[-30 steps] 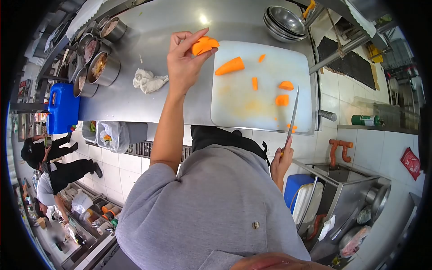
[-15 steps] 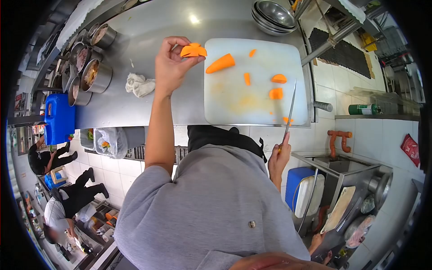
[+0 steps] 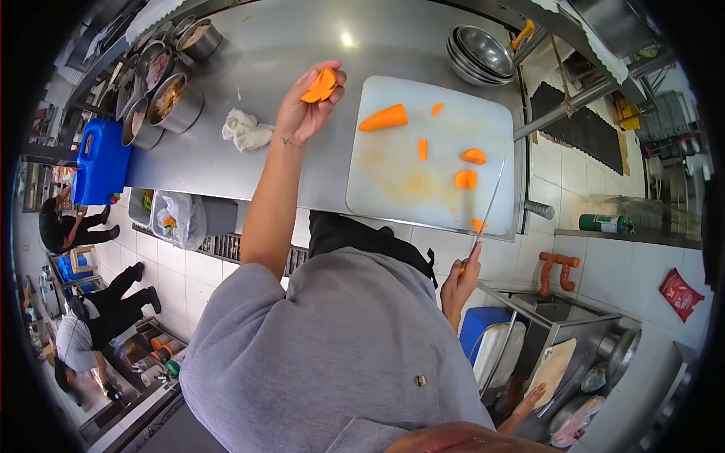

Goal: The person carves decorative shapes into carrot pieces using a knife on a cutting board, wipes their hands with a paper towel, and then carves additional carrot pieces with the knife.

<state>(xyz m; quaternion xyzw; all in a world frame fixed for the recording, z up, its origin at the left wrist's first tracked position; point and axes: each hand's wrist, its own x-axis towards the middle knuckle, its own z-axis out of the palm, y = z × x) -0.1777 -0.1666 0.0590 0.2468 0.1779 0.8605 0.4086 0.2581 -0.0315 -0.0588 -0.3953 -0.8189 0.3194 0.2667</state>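
My left hand (image 3: pixel 308 109) is raised over the steel counter, left of the cutting board. Palm upward, its fingers hold a notched piece of carrot (image 3: pixel 320 85). My right hand (image 3: pixel 459 283) is closed round the handle of a knife (image 3: pixel 492 198), low by the board's near right corner. The blade points away from me, along the board's right side. On the white cutting board (image 3: pixel 487 113) lie a tapered carrot chunk (image 3: pixel 384 118), a carrot stick (image 3: pixel 423 149), a half-round carrot slice (image 3: pixel 474 156), a notched carrot piece (image 3: pixel 466 180) and small scraps.
A crumpled white cloth (image 3: pixel 246 130) lies left of my forearm. Several pots (image 3: pixel 178 103) of food line the counter's left end, by a blue jug (image 3: pixel 103 161). Stacked metal bowls (image 3: pixel 482 54) stand behind the board. Other people work at lower left; another person's hand (image 3: pixel 531 399) shows at lower right.
My left hand has rolled palm-up, turning the notched carrot piece with it. The knife stays in my right hand beside the board. The whole view has shifted slightly.
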